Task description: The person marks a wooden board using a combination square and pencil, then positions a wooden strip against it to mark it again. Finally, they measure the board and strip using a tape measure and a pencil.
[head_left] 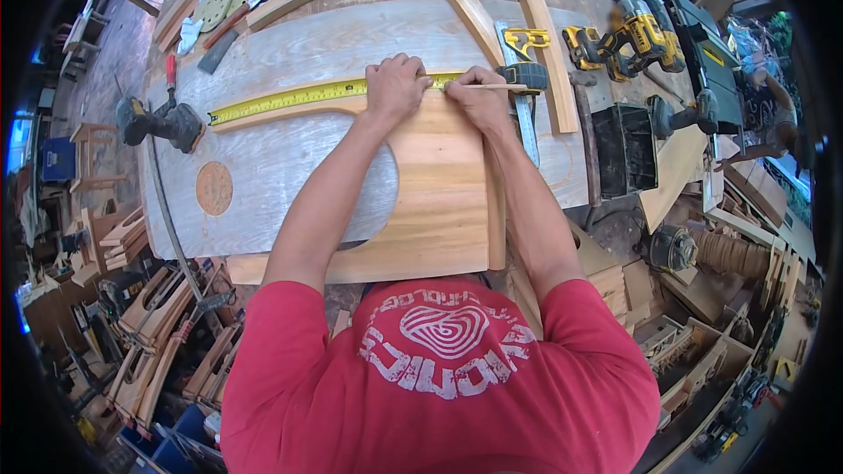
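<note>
A curved wooden piece (pixel 439 184) with a long narrow arm lies across the board in front of me. Along its far edge runs the yellow blade of a tape measure (pixel 290 101), whose black-and-yellow case (pixel 524 77) rests at the right. My left hand (pixel 395 89) is closed over the blade near its middle, fingers bent at the wood's far edge. My right hand (pixel 479 104) is closed around a thin pencil (pixel 502 86), pressed against the wood beside the tape. Just beyond, a square with a yellow handle (pixel 527 39) lies partly under the case.
A grey worktop board (pixel 307 35) carries wooden strips (pixel 549 53). Drills (pixel 641 31) lie at the right, another power tool (pixel 158 123) at the left. A chisel-like tool (pixel 218 51) and sanding discs (pixel 215 10) sit at upper left. Another person's arm (pixel 746 155) shows at far right.
</note>
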The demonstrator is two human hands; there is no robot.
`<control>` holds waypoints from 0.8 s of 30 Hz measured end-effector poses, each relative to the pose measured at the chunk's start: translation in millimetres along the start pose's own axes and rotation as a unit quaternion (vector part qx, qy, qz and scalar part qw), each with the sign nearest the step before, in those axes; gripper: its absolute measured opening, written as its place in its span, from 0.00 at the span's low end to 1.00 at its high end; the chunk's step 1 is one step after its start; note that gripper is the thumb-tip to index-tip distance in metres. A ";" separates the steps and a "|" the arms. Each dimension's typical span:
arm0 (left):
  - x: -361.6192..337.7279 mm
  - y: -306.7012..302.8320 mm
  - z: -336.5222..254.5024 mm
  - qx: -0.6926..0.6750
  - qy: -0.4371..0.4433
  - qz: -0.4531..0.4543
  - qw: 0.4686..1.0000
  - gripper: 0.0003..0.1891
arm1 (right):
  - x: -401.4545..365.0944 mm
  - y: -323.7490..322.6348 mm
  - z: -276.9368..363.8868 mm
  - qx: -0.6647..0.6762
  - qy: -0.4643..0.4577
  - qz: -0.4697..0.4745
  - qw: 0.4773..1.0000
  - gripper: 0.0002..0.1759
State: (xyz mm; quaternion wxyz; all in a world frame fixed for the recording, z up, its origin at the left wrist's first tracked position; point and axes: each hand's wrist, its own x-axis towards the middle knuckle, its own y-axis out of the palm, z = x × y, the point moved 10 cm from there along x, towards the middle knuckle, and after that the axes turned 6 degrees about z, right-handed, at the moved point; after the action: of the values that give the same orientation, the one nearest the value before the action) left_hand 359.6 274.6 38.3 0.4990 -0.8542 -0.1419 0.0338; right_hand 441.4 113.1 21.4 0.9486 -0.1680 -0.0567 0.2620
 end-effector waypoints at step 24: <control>2.5 2.7 2.9 -0.002 -0.007 0.035 0.999 0.13 | -17.7 -42.8 10.6 0.301 0.045 -0.027 0.952 0.14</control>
State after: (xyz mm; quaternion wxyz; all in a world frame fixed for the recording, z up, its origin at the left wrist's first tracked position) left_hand 362.0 276.5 34.8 0.4950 -0.8593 -0.1157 0.0568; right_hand 444.5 72.5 45.9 0.9635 0.1150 0.0626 0.2333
